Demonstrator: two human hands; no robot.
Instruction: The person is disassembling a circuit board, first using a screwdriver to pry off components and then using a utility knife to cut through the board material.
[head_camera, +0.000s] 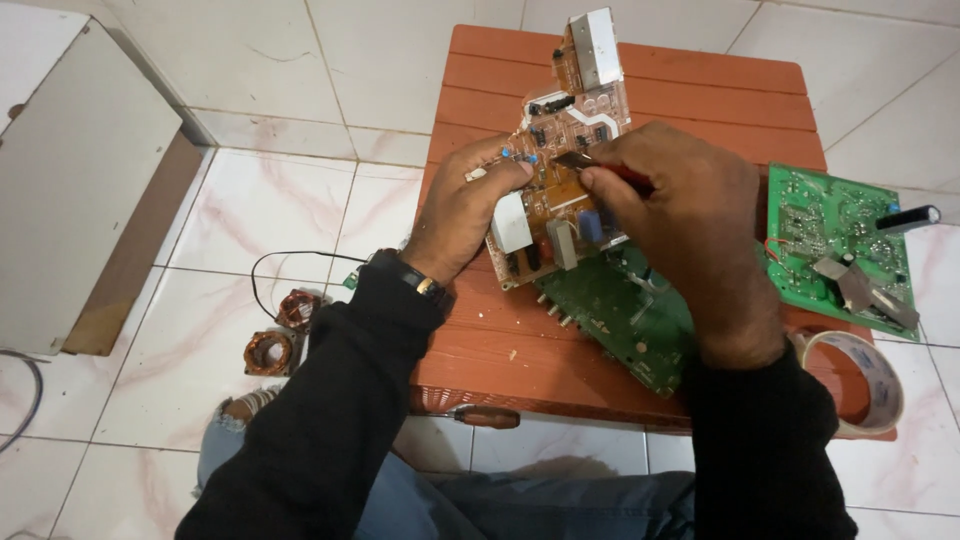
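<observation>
Over the middle of the orange table (700, 90), the left hand (465, 215) has its grip clamped on the edge of a tan circuit board (565, 150), holding it tilted. The right hand (690, 215) pinches what seems a red-handled tool (600, 168), tip on the board. A roll of tape (868, 385) sits at the near right corner.

On the stool (480, 350) in front of me, I hold a circuit board (560, 150) tilted up between my left hand (465, 205) and right hand (680, 205), its lower edge over a second board (620, 310) lying flat. A third board (835, 240) lies to the right, with a tape roll (870, 385) nearer me at the stool's right corner. Two wire coils (280, 335) sit on the floor to the left, and a screwdriver (480, 415) lies beneath the stool's near edge.
</observation>
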